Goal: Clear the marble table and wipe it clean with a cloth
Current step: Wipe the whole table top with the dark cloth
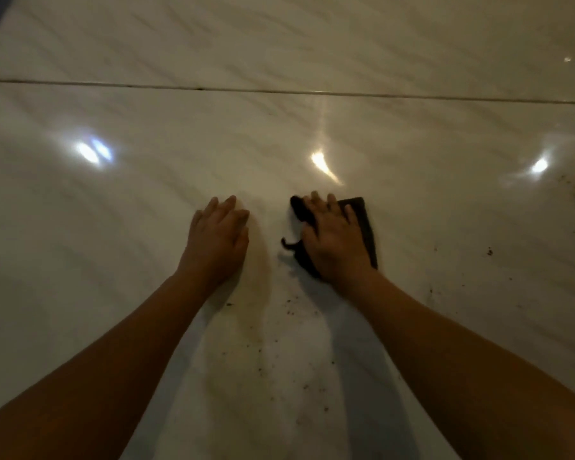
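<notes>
A glossy pale marble table [113,260], flecked with dark crumbs [289,313] on its near part, is pressed by the flat, empty left hand [218,239]. Just right, a dark folded cloth [362,224] is pinned under the right hand [334,240], fingers spread.

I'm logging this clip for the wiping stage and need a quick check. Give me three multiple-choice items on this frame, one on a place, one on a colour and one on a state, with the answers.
1. Where is the cloth?
A) under the right hand
B) draped on a forearm
C) beside the far seam

2. What colour is the cloth?
A) white
B) yellow
C) dark, near black

3. How is the left hand?
A) gripping a cup
B) flat on the marble table, holding nothing
C) pinching the cloth

Answers:
1 A, the right hand's fingers press on it.
2 C, it shows dark against the pale stone.
3 B, its fingers lie straight on bare marble.
</notes>
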